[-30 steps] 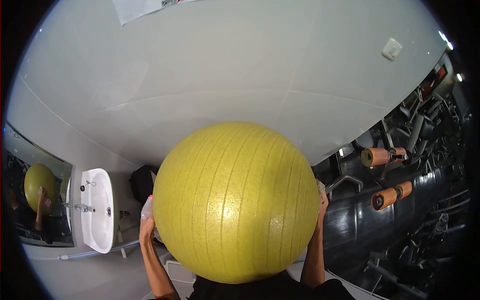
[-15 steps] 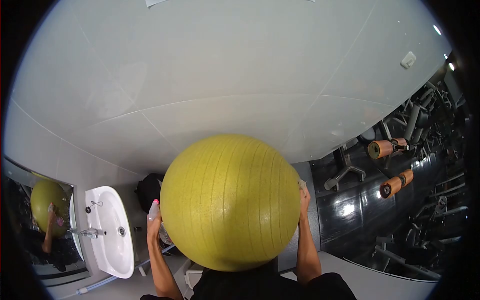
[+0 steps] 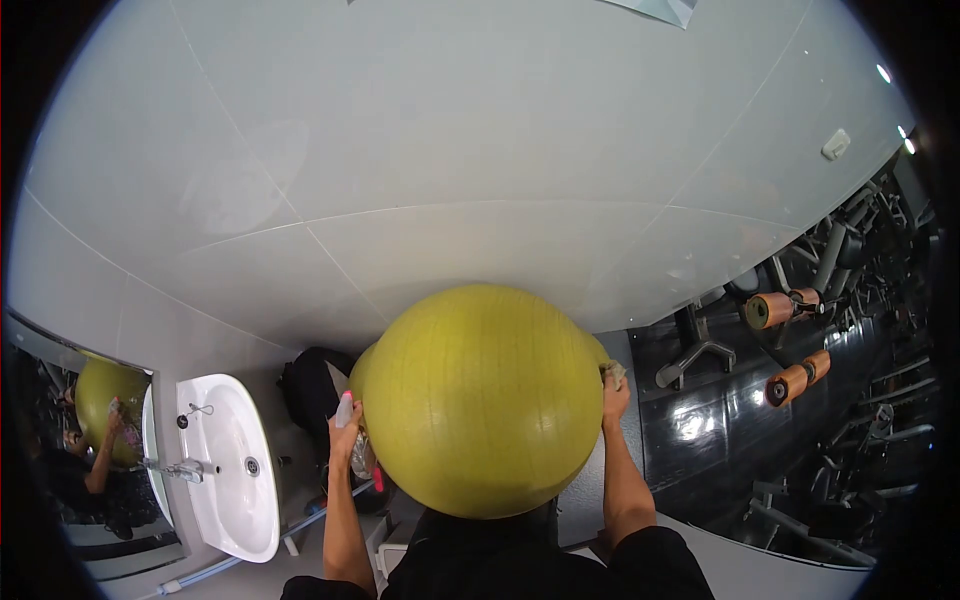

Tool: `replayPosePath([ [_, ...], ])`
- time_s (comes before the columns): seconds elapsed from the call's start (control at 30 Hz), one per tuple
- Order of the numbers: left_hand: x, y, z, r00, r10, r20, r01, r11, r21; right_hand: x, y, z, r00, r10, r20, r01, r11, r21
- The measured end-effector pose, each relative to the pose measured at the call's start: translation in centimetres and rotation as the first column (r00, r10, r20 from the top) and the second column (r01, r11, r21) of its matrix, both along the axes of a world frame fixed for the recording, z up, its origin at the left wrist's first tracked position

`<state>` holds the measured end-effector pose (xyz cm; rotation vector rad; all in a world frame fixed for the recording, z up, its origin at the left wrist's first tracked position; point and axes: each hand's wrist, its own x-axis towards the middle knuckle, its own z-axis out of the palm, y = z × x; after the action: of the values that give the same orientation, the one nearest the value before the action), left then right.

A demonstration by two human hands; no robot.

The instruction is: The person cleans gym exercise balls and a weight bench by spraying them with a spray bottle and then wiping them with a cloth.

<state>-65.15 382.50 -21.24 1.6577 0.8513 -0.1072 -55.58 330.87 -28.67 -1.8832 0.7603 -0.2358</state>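
A large yellow exercise ball (image 3: 480,400) with ridges round it is in front of my body, between my two hands. My left hand (image 3: 343,437) is at its left side, closed around a small clear bottle (image 3: 345,410) with a pink top. On the opposite side, my right hand (image 3: 617,397) grips a crumpled pale cloth (image 3: 613,373) close to the ball's edge. Another curved yellow surface (image 3: 597,347) shows behind the ball, mostly hidden by it.
A white sink (image 3: 235,470) with a metal tap (image 3: 182,468) is on the left, beside a mirror (image 3: 90,450). A black bag (image 3: 315,395) lies near my left hand. Gym machines with brown rollers (image 3: 800,378) stand at right. A grey wall (image 3: 450,120) rises ahead.
The ball appears smaller and slightly farther right, with the yellow surface behind it now showing at both sides. Both hands have shifted right in view, still holding the bottle and cloth.
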Motion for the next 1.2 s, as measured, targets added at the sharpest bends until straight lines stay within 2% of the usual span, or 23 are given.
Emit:
replayPosePath([
  [0.03,-0.1,-0.1,-0.3,1.000,0.001,0.004,-0.001,1.000,0.001,0.1,0.0,1.2,0.998,-0.033,0.054,0.037,0.997,-0.064],
  [0.1,-0.1,-0.6,-0.9,0.987,-0.006,0.162,-0.001,0.999,0.041,-0.2,-0.2,3.8,0.992,-0.065,0.107,0.079,0.989,-0.128],
  [0.17,0.1,-1.9,1.1,0.987,-0.010,0.162,0.009,1.000,0.009,-0.8,-0.3,6.7,0.964,0.004,0.265,0.038,0.987,-0.154],
  [0.23,0.4,-3.5,3.7,0.988,-0.020,0.154,0.024,0.999,-0.027,-1.5,-0.2,8.6,0.961,0.033,0.275,0.006,0.990,-0.142],
  [0.3,1.0,-4.7,5.3,0.984,-0.115,0.139,0.108,0.993,0.051,-2.4,0.2,10.6,0.962,0.139,0.233,-0.099,0.979,-0.176],
  [0.33,1.3,-4.9,5.4,0.984,-0.116,0.138,0.110,0.993,0.049,-2.5,0.8,11.7,0.963,0.138,0.231,-0.098,0.979,-0.178],
  [0.37,1.5,-5.1,5.4,0.954,-0.242,0.176,0.186,0.940,0.285,-2.4,1.6,12.8,0.950,0.162,0.266,-0.122,0.979,-0.161],
  [0.4,1.7,-5.2,5.3,0.911,-0.370,0.182,0.235,0.829,0.507,-2.2,2.4,13.8,0.935,0.185,0.301,-0.147,0.979,-0.144],
  [0.47,2.4,-5.0,4.9,0.904,-0.372,0.210,0.222,0.829,0.513,-1.5,3.8,15.4,0.925,0.204,0.321,-0.186,0.979,-0.084],
  [0.53,2.9,-4.8,4.4,0.897,-0.373,0.239,0.207,0.829,0.519,-0.6,5.4,16.6,0.912,0.347,0.221,-0.256,0.899,-0.356],
  [0.57,3.2,-4.8,4.2,0.893,-0.393,0.218,0.238,0.825,0.513,-0.1,5.9,15.9,0.885,0.390,0.255,-0.227,0.839,-0.495],
  [0.6,3.3,-4.7,4.4,0.890,-0.411,0.196,0.268,0.820,0.506,0.3,6.4,16.0,0.885,0.391,0.255,-0.229,0.840,-0.492],
  [0.67,3.9,-4.8,5.2,0.900,-0.418,0.122,0.318,0.823,0.470,1.0,7.3,16.1,0.875,0.467,0.124,-0.316,0.747,-0.585],
  [0.7,4.0,-4.9,5.4,0.903,-0.426,0.053,0.365,0.828,0.426,1.0,7.5,16.0,0.876,0.468,0.120,-0.319,0.746,-0.584],
  [0.77,4.1,-4.6,4.4,0.896,-0.445,0.020,0.404,0.830,0.384,0.8,7.6,15.7,0.848,0.531,-0.007,-0.447,0.706,-0.549],
  [0.9,3.8,-4.5,2.6,0.878,-0.478,-0.031,0.467,0.838,0.281,0.2,7.4,14.4,0.827,0.549,-0.118,-0.522,0.673,-0.525],
  [1.03,2.6,-4.9,0.6,0.887,-0.461,-0.019,0.433,0.819,0.376,-1.0,7.7,13.0,0.816,0.552,-0.170,-0.556,0.668,-0.495],
  [1.07,2.5,-4.6,-0.5,0.892,-0.450,0.043,0.398,0.827,0.396,-1.0,7.7,12.8,0.816,0.550,-0.177,-0.558,0.671,-0.488],
  [1.1,2.6,-4.7,-0.3,0.892,-0.440,0.103,0.364,0.835,0.413,-0.7,7.9,12.7,0.816,0.551,-0.174,-0.557,0.670,-0.491],
  [1.2,4.2,-4.1,1.0,0.907,-0.415,0.068,0.365,0.857,0.365,1.1,8.4,13.0,0.838,0.529,-0.133,-0.502,0.653,-0.568],
])
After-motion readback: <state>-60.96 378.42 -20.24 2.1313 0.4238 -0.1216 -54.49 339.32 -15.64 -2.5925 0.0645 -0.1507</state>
